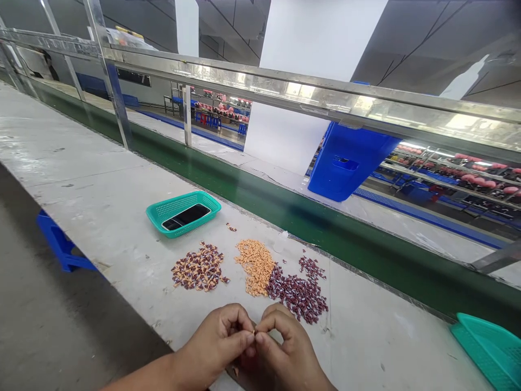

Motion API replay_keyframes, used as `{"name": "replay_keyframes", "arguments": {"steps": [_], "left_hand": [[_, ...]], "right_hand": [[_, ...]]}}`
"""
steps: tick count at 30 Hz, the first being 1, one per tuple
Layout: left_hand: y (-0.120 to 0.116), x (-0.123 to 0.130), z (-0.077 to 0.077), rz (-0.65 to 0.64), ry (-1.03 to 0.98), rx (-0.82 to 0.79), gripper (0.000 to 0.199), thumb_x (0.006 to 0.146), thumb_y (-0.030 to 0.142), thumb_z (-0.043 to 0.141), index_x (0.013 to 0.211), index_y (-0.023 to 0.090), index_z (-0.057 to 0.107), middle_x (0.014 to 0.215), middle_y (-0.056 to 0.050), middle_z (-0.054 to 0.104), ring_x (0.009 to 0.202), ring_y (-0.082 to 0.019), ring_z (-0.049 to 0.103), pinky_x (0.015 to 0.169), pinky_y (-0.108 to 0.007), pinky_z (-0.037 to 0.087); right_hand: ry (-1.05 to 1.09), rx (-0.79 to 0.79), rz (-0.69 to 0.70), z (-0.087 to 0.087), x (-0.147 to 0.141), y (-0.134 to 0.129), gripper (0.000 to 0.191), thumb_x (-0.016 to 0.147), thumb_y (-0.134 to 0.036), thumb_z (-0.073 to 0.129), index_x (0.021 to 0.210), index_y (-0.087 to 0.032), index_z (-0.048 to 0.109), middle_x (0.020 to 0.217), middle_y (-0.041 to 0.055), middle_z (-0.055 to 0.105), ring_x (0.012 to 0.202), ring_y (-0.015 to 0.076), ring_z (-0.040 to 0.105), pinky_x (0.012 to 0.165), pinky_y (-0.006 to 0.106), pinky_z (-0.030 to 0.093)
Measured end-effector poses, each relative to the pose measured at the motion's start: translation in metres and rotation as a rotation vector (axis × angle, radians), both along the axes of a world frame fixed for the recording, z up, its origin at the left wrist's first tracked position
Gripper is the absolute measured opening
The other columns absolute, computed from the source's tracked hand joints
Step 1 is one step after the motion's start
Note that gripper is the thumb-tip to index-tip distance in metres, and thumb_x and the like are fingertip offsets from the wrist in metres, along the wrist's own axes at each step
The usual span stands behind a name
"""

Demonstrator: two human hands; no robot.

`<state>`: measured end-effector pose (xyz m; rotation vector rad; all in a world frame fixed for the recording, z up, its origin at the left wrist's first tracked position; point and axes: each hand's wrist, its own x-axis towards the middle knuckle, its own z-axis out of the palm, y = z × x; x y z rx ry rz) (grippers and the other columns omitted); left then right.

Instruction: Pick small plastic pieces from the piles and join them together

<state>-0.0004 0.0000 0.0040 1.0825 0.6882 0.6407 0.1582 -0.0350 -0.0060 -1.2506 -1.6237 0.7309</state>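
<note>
My left hand (215,339) and my right hand (285,347) meet low in the view, with fingertips pinched together on a tiny orange piece (254,332). Its exact shape is too small to tell. Just beyond my hands lie three loose heaps: mottled purple-and-cream pieces (198,267), orange pieces (255,267), and dark reddish-purple pieces (299,293). The orange heap touches the dark one, and the dark heap is nearest my right hand. A teal plastic basket (205,199) holding a black smartphone (186,216) sits farther back.
The scuffed white workbench (101,184) runs diagonally, with a green conveyor belt (285,209) along its far side. A second teal basket (488,353) sits at the lower right. A blue crate (350,160) stands beyond a metal rail (309,87). A blue stool (59,244) stands below the near edge.
</note>
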Motion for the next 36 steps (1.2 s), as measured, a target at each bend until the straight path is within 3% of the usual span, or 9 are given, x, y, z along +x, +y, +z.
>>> {"name": "replay_keyframes", "arguments": {"steps": [5,6,8,10,13,16,22,28,36], "left_hand": [[0.012,-0.002,0.001,-0.035,0.130,0.222,0.016,0.074,0.032,0.058,0.072,0.018,0.052,0.063,0.002,0.059,0.059,-0.014,0.055,0.056,-0.025,0.042],[0.017,-0.005,0.002,-0.021,0.208,0.316,0.012,0.075,0.029,0.055,0.072,0.018,0.052,0.063,0.002,0.059,0.060,-0.014,0.055,0.057,-0.024,0.041],[0.033,-0.014,0.006,0.029,0.413,0.539,0.007,0.076,0.024,0.051,0.072,0.019,0.054,0.066,0.001,0.060,0.064,-0.015,0.055,0.059,-0.025,0.041],[0.054,-0.028,0.010,0.106,0.670,0.801,0.012,0.079,0.022,0.047,0.072,0.020,0.057,0.075,-0.001,0.063,0.072,-0.017,0.057,0.065,-0.027,0.041],[0.084,-0.051,0.016,0.151,0.954,1.034,0.020,0.083,0.022,0.042,0.076,0.020,0.061,0.080,-0.004,0.065,0.079,-0.020,0.058,0.070,-0.031,0.041],[0.102,-0.063,0.018,0.134,1.068,1.198,0.026,0.087,0.025,0.040,0.088,0.018,0.064,0.089,-0.007,0.066,0.087,-0.023,0.059,0.077,-0.034,0.042],[0.093,-0.036,0.015,-0.020,0.974,1.283,0.021,0.084,0.017,0.045,0.093,0.020,0.064,0.095,-0.006,0.065,0.093,-0.022,0.058,0.083,-0.034,0.043],[0.081,-0.002,0.014,-0.202,0.999,1.373,0.020,0.083,0.012,0.046,0.084,0.019,0.064,0.085,-0.006,0.065,0.084,-0.023,0.059,0.075,-0.035,0.043],[0.086,0.016,0.006,-0.280,1.009,1.363,0.019,0.082,0.009,0.047,0.076,0.015,0.064,0.081,-0.011,0.064,0.079,-0.026,0.059,0.073,-0.038,0.043]], "right_hand": [[-0.001,-0.047,0.032,0.002,0.016,0.007,0.007,0.075,-0.026,0.062,0.077,-0.021,0.065,0.078,0.0023,0.060,0.077,0.0185,0.058,0.071,0.029,0.045],[0.000,-0.069,0.009,0.003,0.025,0.010,0.013,0.074,-0.028,0.062,0.085,-0.022,0.066,0.082,0.0032,0.062,0.080,0.0197,0.058,0.073,0.030,0.046],[-0.014,-0.093,-0.170,0.003,0.042,0.018,0.022,0.081,-0.028,0.054,0.101,-0.023,0.063,0.093,0.0055,0.064,0.087,0.0216,0.059,0.077,0.033,0.046],[-0.192,-0.053,-0.298,0.000,0.057,0.025,0.019,0.082,-0.026,0.053,0.095,-0.023,0.067,0.096,0.0073,0.065,0.092,0.0244,0.057,0.081,0.037,0.044],[-0.497,0.009,-0.278,-0.007,0.062,0.033,0.018,0.079,-0.018,0.057,0.087,-0.025,0.071,0.093,0.0066,0.066,0.092,0.0258,0.055,0.083,0.041,0.040],[-0.691,0.039,-0.246,-0.012,0.053,0.035,0.026,0.078,-0.012,0.058,0.093,-0.029,0.071,0.090,0.0058,0.065,0.089,0.0255,0.052,0.079,0.041,0.038],[-0.769,0.077,-0.242,-0.011,0.045,0.034,0.026,0.080,-0.010,0.056,0.088,-0.030,0.070,0.085,0.0042,0.063,0.085,0.0236,0.050,0.076,0.039,0.035],[-0.774,0.041,-0.247,-0.013,0.044,0.038,0.010,0.076,-0.019,0.066,0.081,-0.027,0.068,0.082,0.0046,0.062,0.084,0.0247,0.049,0.076,0.038,0.032],[-0.364,-0.011,-0.236,-0.015,0.043,0.039,0.015,0.075,-0.011,0.056,0.070,-0.022,0.066,0.079,0.0048,0.062,0.085,0.0239,0.047,0.082,0.041,0.030]]}}
